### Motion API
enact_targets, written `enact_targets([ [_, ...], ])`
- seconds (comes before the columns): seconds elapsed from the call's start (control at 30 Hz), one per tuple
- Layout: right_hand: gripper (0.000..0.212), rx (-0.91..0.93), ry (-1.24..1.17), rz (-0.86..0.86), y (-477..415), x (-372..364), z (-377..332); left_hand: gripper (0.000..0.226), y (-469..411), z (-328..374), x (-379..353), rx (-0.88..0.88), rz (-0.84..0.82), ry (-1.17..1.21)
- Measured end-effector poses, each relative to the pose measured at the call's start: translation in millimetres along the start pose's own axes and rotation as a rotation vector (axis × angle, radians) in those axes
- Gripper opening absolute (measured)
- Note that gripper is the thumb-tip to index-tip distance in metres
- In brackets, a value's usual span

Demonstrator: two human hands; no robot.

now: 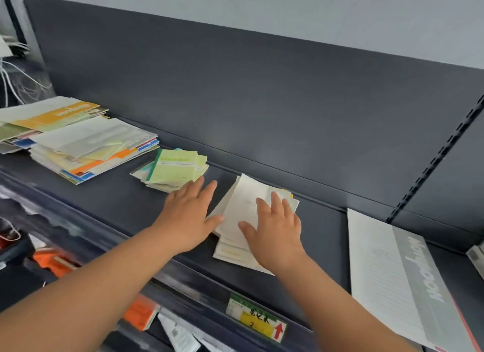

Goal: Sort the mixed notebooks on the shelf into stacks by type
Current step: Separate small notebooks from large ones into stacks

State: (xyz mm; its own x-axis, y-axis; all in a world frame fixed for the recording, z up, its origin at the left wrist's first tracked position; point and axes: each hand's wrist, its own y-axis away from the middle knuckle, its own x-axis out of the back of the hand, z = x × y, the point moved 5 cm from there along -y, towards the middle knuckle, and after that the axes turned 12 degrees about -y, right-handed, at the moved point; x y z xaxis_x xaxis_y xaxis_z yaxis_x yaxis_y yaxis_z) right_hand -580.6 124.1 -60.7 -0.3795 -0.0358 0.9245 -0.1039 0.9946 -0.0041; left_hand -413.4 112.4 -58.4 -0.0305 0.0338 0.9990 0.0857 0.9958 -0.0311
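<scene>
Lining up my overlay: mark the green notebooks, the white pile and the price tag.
green notebooks [178, 165], head view, top cover.
white pile [242, 194], head view, bare top sheet.
price tag [255, 324], head view, yellow patch.

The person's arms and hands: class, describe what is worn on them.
Nothing visible is worn. The left hand and right hand are bare, as are both forearms up to the frame edge: no sleeves, gloves, watch or rings.

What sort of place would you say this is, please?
Probably a stationery shop: a dark metal shelf with a slotted upright, a price label on its front edge, and stacks of notebooks laid out.
</scene>
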Motion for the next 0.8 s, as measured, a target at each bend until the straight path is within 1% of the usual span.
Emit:
enact_targets([
  [0.13,0.067,0.064,0.088,-0.001,-4,-9,-53,0.077,17,-54,12,-0.004,0.077,-0.108],
  [0.3,0.066,0.111,0.047,0.016,-9,-36,-142,0.079,44,-149,23,-0.002,0.119,-0.199],
  [0.4,0.064,0.13,0.025,0.041,-15,-54,-197,0.08,57,-212,28,0.026,0.143,-0.211],
  [0.6,0.061,0.14,-0.15,0.028,-25,-81,-286,0.078,80,-314,33,0.075,0.082,-0.174],
  [0.7,0.062,0.157,-0.235,0.02,-36,-86,-321,0.079,79,-353,38,0.109,0.082,-0.153],
  [0.8,0.056,0.146,-0.334,0.032,-54,-88,-346,0.079,70,-384,41,0.135,0.095,-0.121],
])
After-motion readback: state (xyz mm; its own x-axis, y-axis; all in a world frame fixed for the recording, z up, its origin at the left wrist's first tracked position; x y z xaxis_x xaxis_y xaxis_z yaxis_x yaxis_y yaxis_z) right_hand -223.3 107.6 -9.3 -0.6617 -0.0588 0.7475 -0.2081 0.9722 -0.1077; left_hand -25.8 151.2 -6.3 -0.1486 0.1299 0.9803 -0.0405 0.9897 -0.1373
